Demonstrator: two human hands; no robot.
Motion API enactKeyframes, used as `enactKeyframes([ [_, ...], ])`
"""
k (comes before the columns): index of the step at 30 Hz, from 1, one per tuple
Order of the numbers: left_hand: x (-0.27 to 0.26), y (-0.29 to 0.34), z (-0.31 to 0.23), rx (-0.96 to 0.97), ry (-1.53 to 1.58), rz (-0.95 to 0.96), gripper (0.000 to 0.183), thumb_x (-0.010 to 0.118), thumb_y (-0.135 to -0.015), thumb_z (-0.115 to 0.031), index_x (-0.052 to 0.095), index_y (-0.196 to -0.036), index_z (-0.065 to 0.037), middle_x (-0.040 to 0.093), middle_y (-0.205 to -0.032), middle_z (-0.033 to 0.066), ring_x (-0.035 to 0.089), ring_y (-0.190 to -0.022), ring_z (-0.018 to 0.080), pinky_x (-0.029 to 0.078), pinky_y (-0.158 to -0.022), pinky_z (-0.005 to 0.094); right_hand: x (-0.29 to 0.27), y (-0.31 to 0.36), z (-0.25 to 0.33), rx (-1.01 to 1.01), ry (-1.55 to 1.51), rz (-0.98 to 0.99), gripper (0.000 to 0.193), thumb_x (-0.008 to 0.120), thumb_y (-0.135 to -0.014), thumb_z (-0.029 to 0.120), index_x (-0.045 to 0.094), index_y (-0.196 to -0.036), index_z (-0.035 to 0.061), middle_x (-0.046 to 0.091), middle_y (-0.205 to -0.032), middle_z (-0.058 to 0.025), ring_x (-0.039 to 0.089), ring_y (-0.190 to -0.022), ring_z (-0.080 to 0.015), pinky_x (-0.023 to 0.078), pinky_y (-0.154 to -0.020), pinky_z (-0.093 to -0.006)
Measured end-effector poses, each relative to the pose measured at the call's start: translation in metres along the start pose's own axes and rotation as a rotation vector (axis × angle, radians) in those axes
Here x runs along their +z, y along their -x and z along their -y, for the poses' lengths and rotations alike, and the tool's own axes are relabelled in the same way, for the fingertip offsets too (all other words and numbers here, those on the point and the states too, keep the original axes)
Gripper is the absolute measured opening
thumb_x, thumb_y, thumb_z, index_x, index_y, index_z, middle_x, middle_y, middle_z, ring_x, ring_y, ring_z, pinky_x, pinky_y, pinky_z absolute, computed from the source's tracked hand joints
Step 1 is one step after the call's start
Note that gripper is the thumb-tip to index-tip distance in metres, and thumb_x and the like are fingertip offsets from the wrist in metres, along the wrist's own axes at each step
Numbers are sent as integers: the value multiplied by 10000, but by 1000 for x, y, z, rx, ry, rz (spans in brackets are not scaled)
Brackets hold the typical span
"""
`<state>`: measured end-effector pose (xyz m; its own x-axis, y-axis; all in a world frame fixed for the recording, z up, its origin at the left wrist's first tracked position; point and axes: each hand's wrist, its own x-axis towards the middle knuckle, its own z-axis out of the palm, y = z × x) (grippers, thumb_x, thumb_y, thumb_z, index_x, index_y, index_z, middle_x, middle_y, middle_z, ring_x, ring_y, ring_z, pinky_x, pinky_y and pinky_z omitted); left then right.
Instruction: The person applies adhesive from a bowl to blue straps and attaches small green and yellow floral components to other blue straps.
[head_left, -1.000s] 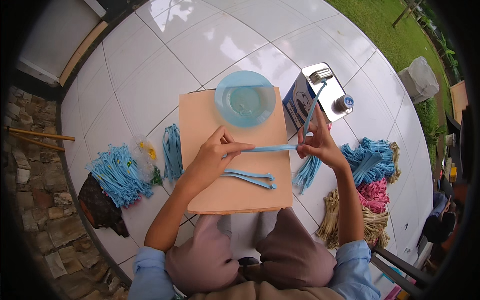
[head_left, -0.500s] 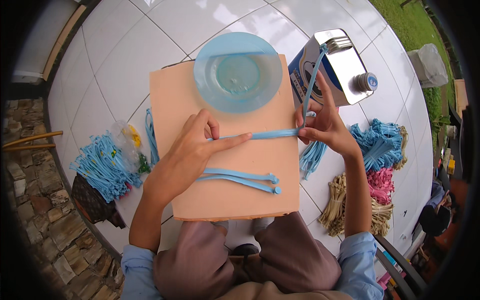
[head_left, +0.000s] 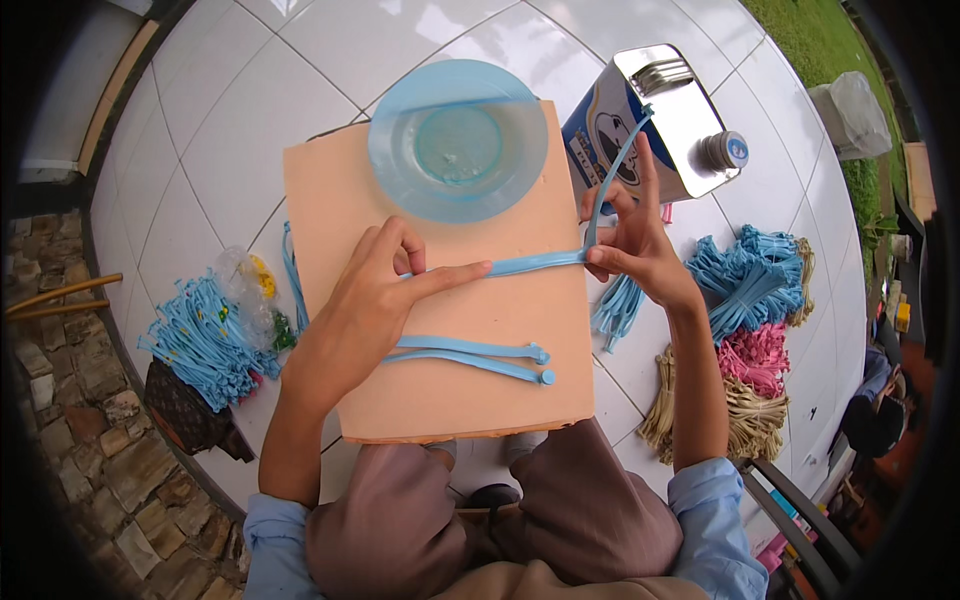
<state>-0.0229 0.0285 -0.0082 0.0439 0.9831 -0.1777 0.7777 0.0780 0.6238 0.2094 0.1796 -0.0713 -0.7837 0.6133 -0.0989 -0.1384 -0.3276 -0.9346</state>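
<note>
A light blue flat strap (head_left: 535, 263) lies stretched across the peach-coloured board (head_left: 470, 410) above my lap. My left hand (head_left: 350, 310) presses it at the left, index finger lying along it and the other fingers curled; the thumb side is partly hidden. At the board's right edge my right hand (head_left: 648, 255) pinches the strap between thumb and fingers. From that pinch its end, with a small knob, rises bent past the raised index finger. Nearer me, two more light blue straps (head_left: 470, 350) with knobbed ends lie on the board, partly under my left forearm.
A translucent blue bowl (head_left: 460, 205) stands at the board's far edge. Beyond my right hand is a metal can (head_left: 690, 125) with a screw cap. Bundles of blue (head_left: 750, 280), pink (head_left: 755, 360) and beige straps (head_left: 752, 415) lie right; another blue pile (head_left: 205, 345) lies left.
Board, bowl, can and both hands sit slightly further left in the picture. My hands keep the same hold on the strap.
</note>
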Motion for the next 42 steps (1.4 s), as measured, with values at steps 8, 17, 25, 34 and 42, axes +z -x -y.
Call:
enactKeyframes([
  [8, 4, 8, -21, 106, -347, -127, 375, 540, -750, -48, 635, -1104, -130, 476, -957, 54, 454, -996, 202, 393, -866, 319, 2, 0, 0, 26, 83, -40, 1149, 673, -757, -5, -241, -1378, 313, 426, -1055, -125, 553, -588, -151, 454, -450, -265],
  [17, 20, 12, -37, 238, -786, -227, 410, 554, -742, -99, 566, -1148, -40, 537, -964, 55, 498, -1010, 197, 350, -958, 346, 4, 4, 3, -152, 545, -108, 1115, 721, -725, 57, -127, -1428, 230, 371, -1151, -125, 482, -982, -207, 470, -795, -382],
  [25, 25, 12, -37, 187, -528, -181, 497, 525, -706, -27, 539, -1200, -72, 525, -1039, 69, 504, -1019, 220, 499, -707, 273, 28, 3, 34, -259, 1195, -81, 821, 666, -675, 26, 238, -1360, 169, 301, -1247, -151, 358, -1150, -319, 316, -979, -422],
  [34, 27, 13, -31, 183, -478, -175, 531, 528, -698, -13, 523, -1219, -116, 493, -1046, 49, 478, -1027, 215, 525, -650, 256, 58, -31, 74, -272, 1820, 258, 920, 776, -504, 88, 408, -1312, 327, 298, -1319, -87, 341, -1183, -309, 342, -982, -441],
  [42, 27, 12, -29, 170, -425, -190, 521, 530, -696, -17, 532, -1207, -122, 497, -1031, 40, 478, -1017, 209, 530, -646, 263, 56, -50, 78, -267, 1906, 430, 888, 828, -488, 187, 451, -1289, 265, 346, -1269, -103, 356, -1166, -281, 384, -904, -436],
])
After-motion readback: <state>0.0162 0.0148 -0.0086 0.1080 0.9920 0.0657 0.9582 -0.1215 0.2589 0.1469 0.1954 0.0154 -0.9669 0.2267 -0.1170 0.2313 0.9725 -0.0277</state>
